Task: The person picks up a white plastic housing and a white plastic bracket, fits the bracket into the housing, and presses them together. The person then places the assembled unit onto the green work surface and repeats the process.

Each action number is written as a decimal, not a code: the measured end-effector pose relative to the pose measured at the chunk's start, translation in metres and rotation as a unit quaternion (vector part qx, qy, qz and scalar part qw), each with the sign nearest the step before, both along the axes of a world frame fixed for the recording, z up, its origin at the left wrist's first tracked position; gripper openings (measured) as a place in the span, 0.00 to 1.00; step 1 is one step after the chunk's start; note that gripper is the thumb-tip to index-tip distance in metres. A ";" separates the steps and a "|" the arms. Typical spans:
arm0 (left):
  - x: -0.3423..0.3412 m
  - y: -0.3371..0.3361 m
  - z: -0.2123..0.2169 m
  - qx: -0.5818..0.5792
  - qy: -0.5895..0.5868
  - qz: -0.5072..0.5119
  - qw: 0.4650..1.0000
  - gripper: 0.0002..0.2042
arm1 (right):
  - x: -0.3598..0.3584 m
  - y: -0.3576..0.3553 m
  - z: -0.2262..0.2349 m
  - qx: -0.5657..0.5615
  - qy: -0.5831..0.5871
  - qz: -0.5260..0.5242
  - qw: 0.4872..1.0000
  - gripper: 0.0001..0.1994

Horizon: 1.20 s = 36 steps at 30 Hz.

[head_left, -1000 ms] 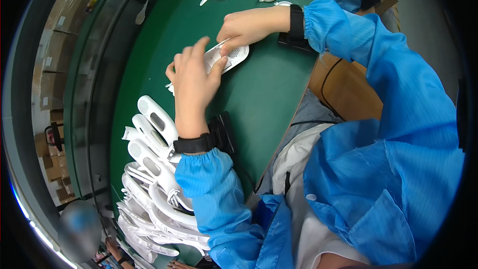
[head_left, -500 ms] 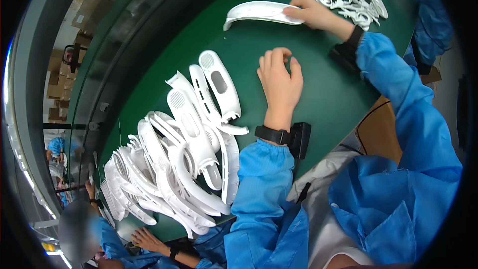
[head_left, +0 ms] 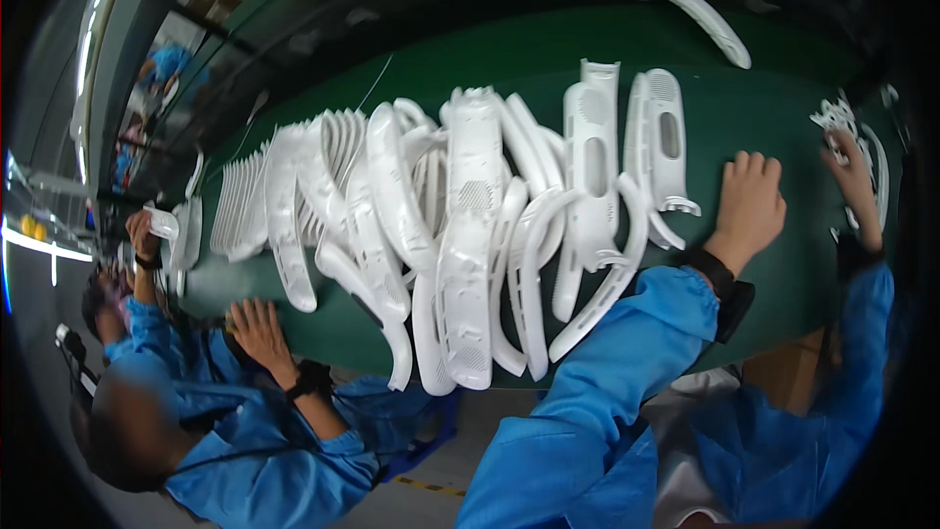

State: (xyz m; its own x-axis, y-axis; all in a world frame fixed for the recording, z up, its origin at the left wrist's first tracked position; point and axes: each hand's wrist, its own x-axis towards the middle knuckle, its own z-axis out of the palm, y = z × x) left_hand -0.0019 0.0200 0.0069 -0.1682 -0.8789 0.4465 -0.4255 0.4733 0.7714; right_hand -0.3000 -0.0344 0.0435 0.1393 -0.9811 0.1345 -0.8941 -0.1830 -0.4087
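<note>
My left hand (head_left: 749,204) rests on the green tabletop with its fingers curled in and nothing visible in them. At the far right, my right hand (head_left: 850,181) reaches to a pile of small white plastic parts (head_left: 834,116). Its fingers are closed around one small white part at the near side of that pile; the exact shape is hard to make out. A long curved white plastic cover (head_left: 700,22) lies alone near the table's far side, apart from both hands. Left of my left hand lie white perforated covers, the nearest with an oval opening (head_left: 668,142).
A large heap of curved white covers (head_left: 470,235) spreads across the table's middle and left. A co-worker in blue sits at the left, one hand (head_left: 259,333) flat at the near edge, the other (head_left: 144,235) on a white part. A long white strip (head_left: 882,181) lies beside my right hand.
My right hand has let go of the curved cover, which now lies on the far side, and has moved right to the small parts. The view has swung left.
</note>
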 end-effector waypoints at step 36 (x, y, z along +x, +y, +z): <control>-0.003 0.014 -0.005 -0.043 -0.027 -0.002 0.999 0.06 | 0.013 0.054 0.014 -0.022 -0.160 -0.018 0.987 0.17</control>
